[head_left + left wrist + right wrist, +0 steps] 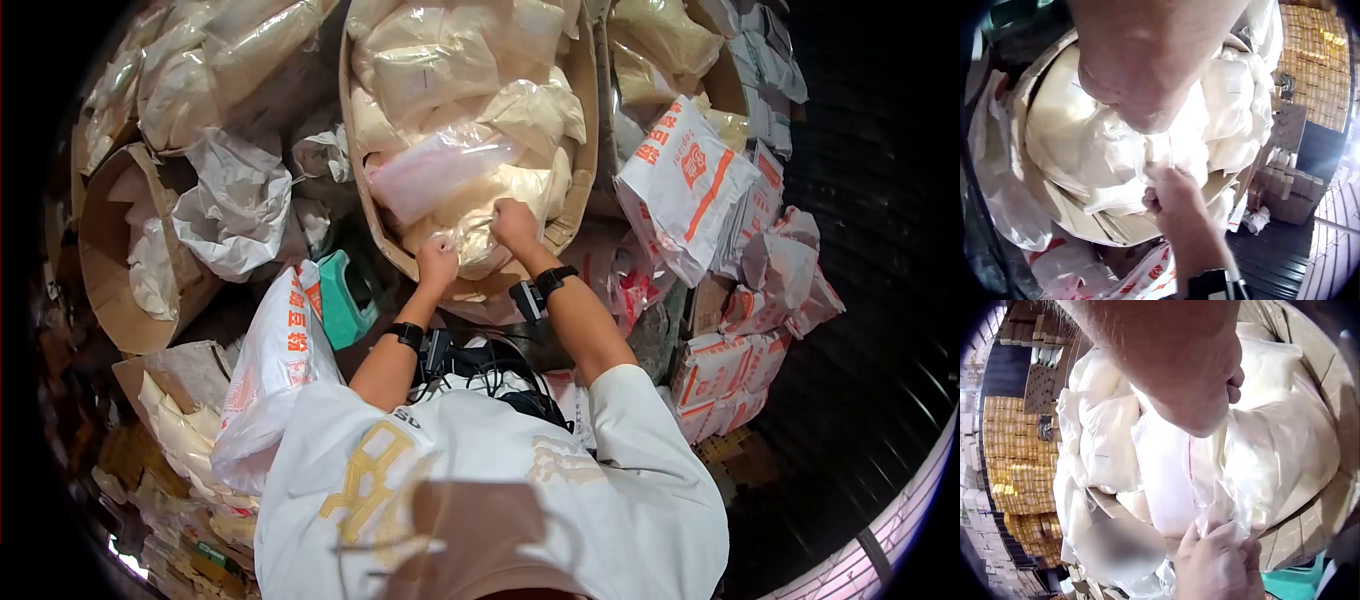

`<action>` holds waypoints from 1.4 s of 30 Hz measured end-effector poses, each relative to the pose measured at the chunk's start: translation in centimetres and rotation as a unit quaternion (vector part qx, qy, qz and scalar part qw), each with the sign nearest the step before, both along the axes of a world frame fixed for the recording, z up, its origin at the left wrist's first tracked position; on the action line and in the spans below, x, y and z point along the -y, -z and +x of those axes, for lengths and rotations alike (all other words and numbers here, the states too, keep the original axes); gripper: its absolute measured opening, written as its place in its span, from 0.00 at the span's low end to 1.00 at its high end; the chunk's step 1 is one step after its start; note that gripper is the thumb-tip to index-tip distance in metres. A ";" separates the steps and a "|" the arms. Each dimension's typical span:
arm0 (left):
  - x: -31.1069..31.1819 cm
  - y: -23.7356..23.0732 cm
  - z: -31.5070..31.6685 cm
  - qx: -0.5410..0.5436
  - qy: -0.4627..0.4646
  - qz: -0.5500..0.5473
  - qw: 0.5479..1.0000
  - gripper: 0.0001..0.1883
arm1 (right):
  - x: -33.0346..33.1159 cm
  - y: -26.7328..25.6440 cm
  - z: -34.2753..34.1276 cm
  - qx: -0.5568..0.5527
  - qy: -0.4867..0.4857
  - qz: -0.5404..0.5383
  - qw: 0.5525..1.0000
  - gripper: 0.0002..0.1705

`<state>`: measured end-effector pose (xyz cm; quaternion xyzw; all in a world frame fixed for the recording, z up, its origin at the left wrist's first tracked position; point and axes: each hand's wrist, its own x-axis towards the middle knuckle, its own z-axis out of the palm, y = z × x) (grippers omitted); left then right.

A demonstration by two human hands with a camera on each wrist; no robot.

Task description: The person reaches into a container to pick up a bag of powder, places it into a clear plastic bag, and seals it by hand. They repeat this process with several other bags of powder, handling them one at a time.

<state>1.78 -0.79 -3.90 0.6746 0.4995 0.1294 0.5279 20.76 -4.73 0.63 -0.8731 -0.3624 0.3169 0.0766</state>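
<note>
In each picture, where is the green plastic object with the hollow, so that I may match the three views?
Head: the green plastic object is left of centre, beside the box's near-left side.
Left wrist: top left corner, dim and cut off by the edge.
Right wrist: bottom right, partly hidden.
Shared landmark: the large, rounded, brown cardboard box filled with pale bags.

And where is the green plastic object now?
In the head view, the green object is left of the left hand, between the orange-lettered sack and the central carton.
</note>
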 end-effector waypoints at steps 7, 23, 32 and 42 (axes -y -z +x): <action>-4.5 -8.9 5.1 -0.010 0.025 -0.047 0.999 0.04 | 1.7 -7.1 4.1 0.011 0.103 0.028 0.994 0.05; -4.2 0.6 10.3 -0.141 0.012 0.032 0.989 0.16 | -0.8 -1.3 8.8 0.042 0.159 -0.105 0.981 0.14; -6.7 2.2 13.0 -0.194 0.028 -0.015 0.980 0.10 | -1.8 1.6 9.8 -0.001 0.144 -0.086 0.986 0.16; -8.9 -0.7 10.6 0.134 0.023 -0.094 0.986 0.09 | -0.1 -5.2 13.8 -0.189 0.016 0.110 0.976 0.13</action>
